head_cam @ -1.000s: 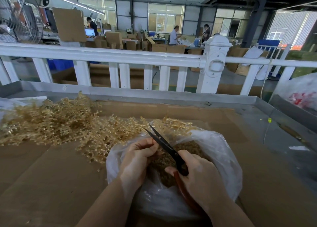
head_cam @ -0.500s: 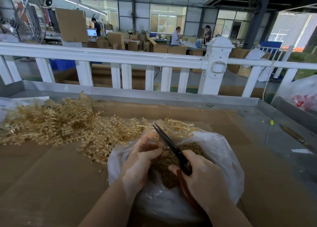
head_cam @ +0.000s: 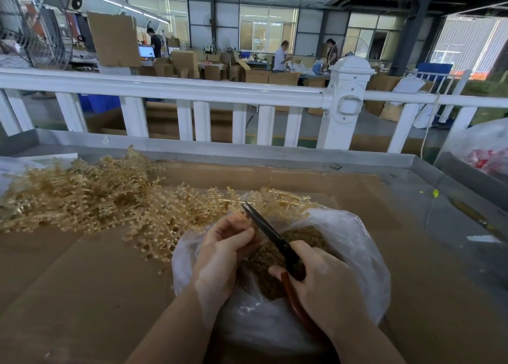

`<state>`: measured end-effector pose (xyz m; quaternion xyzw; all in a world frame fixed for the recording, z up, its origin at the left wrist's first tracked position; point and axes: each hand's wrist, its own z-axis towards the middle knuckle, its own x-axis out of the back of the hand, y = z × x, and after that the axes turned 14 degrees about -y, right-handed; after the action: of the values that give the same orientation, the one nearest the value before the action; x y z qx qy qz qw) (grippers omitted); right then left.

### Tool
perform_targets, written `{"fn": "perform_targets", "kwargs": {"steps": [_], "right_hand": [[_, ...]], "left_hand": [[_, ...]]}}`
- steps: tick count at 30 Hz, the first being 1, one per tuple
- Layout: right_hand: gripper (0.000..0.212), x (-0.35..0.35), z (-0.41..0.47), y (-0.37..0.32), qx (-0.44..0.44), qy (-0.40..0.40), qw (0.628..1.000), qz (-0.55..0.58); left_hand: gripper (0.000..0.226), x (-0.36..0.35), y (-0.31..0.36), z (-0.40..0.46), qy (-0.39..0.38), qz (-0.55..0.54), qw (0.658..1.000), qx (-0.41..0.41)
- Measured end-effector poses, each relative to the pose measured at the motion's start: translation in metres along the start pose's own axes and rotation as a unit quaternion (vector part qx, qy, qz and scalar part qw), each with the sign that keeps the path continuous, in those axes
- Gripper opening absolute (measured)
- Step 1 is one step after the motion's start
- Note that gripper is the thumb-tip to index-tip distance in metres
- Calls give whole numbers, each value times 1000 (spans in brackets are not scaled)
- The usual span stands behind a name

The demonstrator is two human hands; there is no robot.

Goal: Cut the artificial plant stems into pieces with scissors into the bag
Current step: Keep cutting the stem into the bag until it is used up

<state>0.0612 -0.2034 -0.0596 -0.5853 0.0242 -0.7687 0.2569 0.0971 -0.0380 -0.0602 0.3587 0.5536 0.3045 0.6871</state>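
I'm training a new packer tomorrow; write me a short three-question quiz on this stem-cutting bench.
1. True or false: the right hand holds the scissors.
2. Where does the uncut pile of stems lie relative to the bag? A) to its left B) to its right C) inside it
3. Fill in: the left hand pinches a stem over the open ____.

Key: 1 true; 2 A; 3 bag.
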Motion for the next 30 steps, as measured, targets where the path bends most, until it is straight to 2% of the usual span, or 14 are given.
{"fn": "perform_targets", "kwargs": {"steps": [1,4,7,10,13,22,26,30], "right_hand": [[29,0,0,0,-1,0,1000,-3],[32,-1,0,1,-2,-9,1000,-2],[32,0,-1,1,-3,-16,1000,6],[32,2,-1,-1,0,16,999,28],[36,3,0,-5,6,46,998,36],[37,0,0,-7,6,10,1000,-26],[43,0,-1,-7,7,-3,1000,-30],[37,1,0,-7,13,-4,999,-33]], "left_hand": [[8,0,1,-1,3,-9,1000,-4],[7,-2,1,0,33,4,999,-5],[18,-6,1,-1,51,23,998,-6],[20,-7,3,-1,55,11,998,-10],[10,-7,2,-1,59,-11,998,-15],[12,-4,4,-1,22,-59,998,0],[18,-4,5,-2,12,-44,999,7],[18,-4,4,-4,-5,-7,1000,11]]}}
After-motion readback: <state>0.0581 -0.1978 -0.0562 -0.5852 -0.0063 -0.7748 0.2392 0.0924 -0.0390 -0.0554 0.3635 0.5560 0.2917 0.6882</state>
